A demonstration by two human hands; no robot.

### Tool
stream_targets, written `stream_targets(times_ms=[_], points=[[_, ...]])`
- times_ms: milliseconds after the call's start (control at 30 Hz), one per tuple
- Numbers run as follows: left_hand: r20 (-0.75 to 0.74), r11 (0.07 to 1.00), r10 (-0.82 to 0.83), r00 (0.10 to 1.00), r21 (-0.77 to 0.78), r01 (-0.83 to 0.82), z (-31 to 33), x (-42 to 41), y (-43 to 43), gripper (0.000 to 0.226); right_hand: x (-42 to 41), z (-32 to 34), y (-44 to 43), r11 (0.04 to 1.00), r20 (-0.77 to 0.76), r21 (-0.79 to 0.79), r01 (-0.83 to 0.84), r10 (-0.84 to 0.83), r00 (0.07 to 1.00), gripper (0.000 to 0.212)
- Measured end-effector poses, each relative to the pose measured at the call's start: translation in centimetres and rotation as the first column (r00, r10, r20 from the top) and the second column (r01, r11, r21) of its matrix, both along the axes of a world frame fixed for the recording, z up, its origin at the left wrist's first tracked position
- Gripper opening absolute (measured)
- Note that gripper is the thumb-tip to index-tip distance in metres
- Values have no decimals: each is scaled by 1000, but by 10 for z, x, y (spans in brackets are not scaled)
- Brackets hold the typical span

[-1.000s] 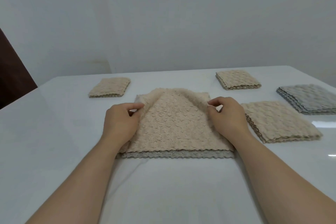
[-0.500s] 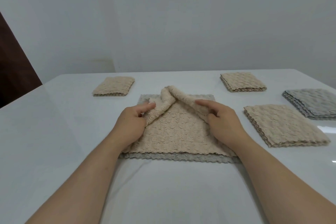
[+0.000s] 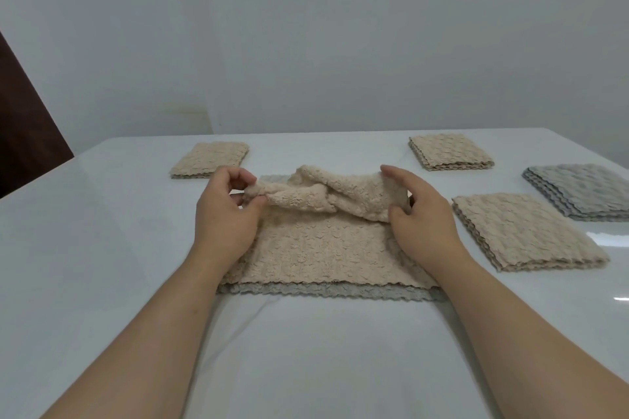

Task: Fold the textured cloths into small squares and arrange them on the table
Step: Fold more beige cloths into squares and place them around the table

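Note:
A beige textured cloth [image 3: 320, 248] lies in the middle of the white table [image 3: 102, 248], on top of a grey cloth [image 3: 326, 292] whose edge shows at the front. My left hand [image 3: 224, 214] pinches the cloth's raised, bunched far edge on the left. On the right, my right hand [image 3: 422, 218] holds the same lifted edge between thumb and fingers. The lifted part sags and twists between both hands. Folded beige squares lie at the far left [image 3: 209, 160], at the far right [image 3: 449, 151] and beside my right hand [image 3: 524, 231].
A folded grey stack [image 3: 582, 192] sits at the right edge of the table. A pale wall rises behind the table. A dark brown panel [image 3: 23, 126] stands at the left.
Both hands have lifted the far edge of the beige cloth off the table and drawn it apart sideways; earlier it was bunched toward the middle.

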State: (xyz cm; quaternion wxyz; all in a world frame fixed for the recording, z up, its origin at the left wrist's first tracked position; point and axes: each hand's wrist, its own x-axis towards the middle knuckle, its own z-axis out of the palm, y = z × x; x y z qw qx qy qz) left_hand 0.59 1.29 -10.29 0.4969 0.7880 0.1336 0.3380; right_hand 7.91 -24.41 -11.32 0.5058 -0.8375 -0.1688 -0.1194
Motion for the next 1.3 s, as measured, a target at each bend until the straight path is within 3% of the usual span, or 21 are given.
stream_targets(times_ms=[67,167,267,333,433,600,733,867,1000,1167,1300], points=[[10,998,-35,999,-48,36,0,0,0,42,0,2,0,1000,15,7,10,-10,1000,60],[-3,997,-76,997,-2,76,0,-1,-1,52,0,3,1,996,51,47,69,-72,996,30],[-25,994,-109,994,-14,108,0,0,-3,59,1,1,-1,990,61,63,124,-128,990,13],[-37,990,-120,992,-79,117,1,0,-4,56,2,1,0,986,9,102,133,-135,991,20],[-36,985,-107,994,-141,101,2,-1,-5,44,2,1,0,987,-21,105,122,-121,992,51],[-86,993,-104,991,-66,98,3,-1,-7,49,4,3,-2,992,-11,11,123,-123,992,75],[-129,999,-37,991,-6,36,6,-4,-4,45,3,5,-2,990,22,-14,142,-141,990,76],[-167,986,37,985,165,-9,7,-7,-1,21,0,7,-1,988,69,-33,148,-145,987,68],[-113,961,113,987,264,-80,4,-5,4,26,2,7,-2,980,107,-15,200,-197,975,53],[-64,981,140,988,142,-130,4,-6,5,30,2,9,-4,960,89,31,279,-281,956,41],[-44,995,68,997,-66,-71,7,-4,1,35,1,7,-3,964,27,72,257,-259,966,34]])
